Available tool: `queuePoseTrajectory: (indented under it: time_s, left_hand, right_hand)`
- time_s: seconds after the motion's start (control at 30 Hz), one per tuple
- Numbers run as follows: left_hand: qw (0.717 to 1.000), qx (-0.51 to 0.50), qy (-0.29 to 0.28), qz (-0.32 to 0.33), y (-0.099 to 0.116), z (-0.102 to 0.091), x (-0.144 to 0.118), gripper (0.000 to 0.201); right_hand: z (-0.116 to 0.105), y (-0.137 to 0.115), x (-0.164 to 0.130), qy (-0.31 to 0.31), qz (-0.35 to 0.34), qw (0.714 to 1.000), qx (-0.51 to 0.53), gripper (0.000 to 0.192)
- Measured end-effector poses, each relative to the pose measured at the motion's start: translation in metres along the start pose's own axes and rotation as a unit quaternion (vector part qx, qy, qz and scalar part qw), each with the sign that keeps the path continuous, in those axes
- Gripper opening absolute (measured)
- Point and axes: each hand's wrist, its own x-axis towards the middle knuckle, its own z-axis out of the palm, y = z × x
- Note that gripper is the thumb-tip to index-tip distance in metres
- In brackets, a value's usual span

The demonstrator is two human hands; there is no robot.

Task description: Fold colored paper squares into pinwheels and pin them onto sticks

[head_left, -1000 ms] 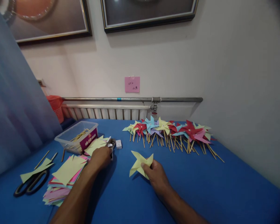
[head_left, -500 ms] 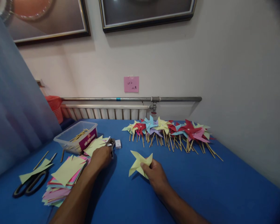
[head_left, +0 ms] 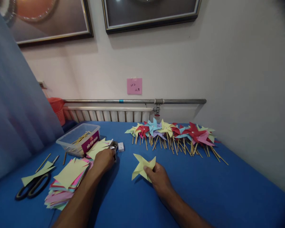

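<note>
Little has changed over the last second: both hands sit where they were, only my view has wobbled slightly. My right hand [head_left: 158, 177] pinches the yellow pinwheel blade [head_left: 142, 165] between thumb and fingers, low over the blue table [head_left: 204, 190]. My left hand [head_left: 104, 159], at 9 o'clock from it, is curled over the small stapler [head_left: 114, 146]; whether it grips it I cannot tell. Finished pinwheels [head_left: 175, 133] lie at 1 o'clock, paper stack [head_left: 66, 180] at 8. Judgement: a pause before fastening.
</note>
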Motion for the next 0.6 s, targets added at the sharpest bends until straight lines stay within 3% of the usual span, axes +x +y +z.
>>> queuePoseTrajectory:
  time_s: [0.6]
  left_hand:
    - [1.0, 0.0, 0.004, 0.004, -0.0001, 0.0001, -0.0002, 0.031]
  right_hand:
    - [0.0004, 0.0054, 0.0013, -0.007, -0.009, 0.999, 0.049, 0.037]
